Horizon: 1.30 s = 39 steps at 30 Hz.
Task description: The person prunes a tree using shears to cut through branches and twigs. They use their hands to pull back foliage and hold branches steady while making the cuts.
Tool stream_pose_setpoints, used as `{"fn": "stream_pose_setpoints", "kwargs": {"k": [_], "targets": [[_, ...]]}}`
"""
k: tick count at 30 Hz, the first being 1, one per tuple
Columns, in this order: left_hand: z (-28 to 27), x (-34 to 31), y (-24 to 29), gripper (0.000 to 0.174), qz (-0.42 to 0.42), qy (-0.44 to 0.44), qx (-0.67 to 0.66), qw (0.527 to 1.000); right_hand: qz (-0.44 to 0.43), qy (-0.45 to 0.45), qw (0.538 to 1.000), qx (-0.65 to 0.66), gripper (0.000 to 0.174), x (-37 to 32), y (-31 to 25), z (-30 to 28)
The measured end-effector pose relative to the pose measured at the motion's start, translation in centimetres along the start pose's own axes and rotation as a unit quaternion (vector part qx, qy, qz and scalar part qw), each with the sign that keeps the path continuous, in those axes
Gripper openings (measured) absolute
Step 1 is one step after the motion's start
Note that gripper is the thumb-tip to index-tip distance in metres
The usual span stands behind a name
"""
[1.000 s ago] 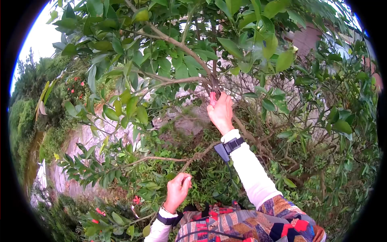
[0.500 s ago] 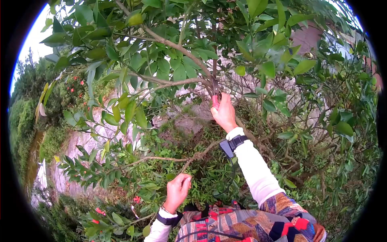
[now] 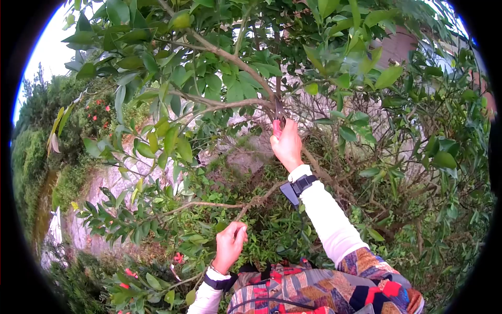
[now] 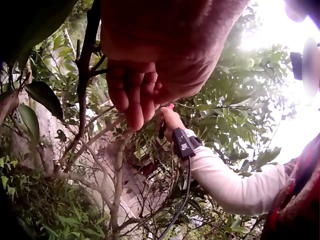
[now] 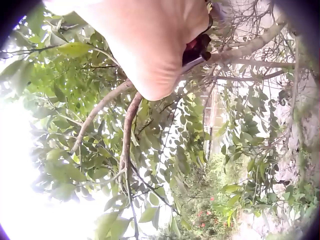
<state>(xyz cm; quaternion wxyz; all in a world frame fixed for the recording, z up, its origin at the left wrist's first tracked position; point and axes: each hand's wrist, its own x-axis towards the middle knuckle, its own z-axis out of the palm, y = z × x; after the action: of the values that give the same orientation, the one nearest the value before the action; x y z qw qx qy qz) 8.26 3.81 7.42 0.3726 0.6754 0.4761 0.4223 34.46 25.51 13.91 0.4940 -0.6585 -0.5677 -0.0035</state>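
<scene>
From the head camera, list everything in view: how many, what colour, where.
Tool: one, red-handled, centre
Branches: many, brown, throughout
Leaves: countless, green, throughout
Flowers: several, red, left
Ground: several patches, pale, left and centre
Sky: patches, white, mainly upper left
Structures: count unclear, brownish, upper right
Straps: two, dark, one per wrist
Box: one, dark, right wrist
Cable: at least one, black, bottom
Garment: one, multicoloured, bottom
Sleeves: two, white, forearms
Left grip: one, bare, lower centre
Right grip: one, bare, centre, holding tool
</scene>
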Motion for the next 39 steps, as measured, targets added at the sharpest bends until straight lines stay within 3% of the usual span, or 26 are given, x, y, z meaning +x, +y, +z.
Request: {"fn": "stream_pose_setpoints", "kwargs": {"k": [5,12,15,22,31,39], "targets": [[0.0,-0.4,0.0,0.007,-0.001,0.007,0.000,1.000,0.048,-0.021,0.999,-0.015,0.071,-0.3,0.7,-0.2],[-0.4,-0.4,-0.6,0.007,0.016,-0.008,0.016,1.000,0.097,-0.087,0.988,-0.083,0.085,-0.3,0.0,-1.8],[-0.2,-0.6,-1.1,0.007,0.023,-0.016,0.037,0.999,0.107,-0.017,0.993,-0.051,0.080,-0.3,0.9,-1.0],[0.0,-0.6,-1.0,0.007,0.044,-0.013,0.061,0.997,0.140,-0.069,0.988,-0.022,0.060,-0.1,0.6,-2.5],[-0.2,-0.3,-1.2,0.007,0.040,-0.013,0.079,0.996,0.080,-0.022,0.996,-0.021,0.059,-0.7,1.9,-0.7],[-0.3,-0.5,-0.6,0.007,0.045,-0.019,0.111,0.993,0.115,-0.035,0.992,0.040,0.060,-0.7,1.4,0.7]]}}
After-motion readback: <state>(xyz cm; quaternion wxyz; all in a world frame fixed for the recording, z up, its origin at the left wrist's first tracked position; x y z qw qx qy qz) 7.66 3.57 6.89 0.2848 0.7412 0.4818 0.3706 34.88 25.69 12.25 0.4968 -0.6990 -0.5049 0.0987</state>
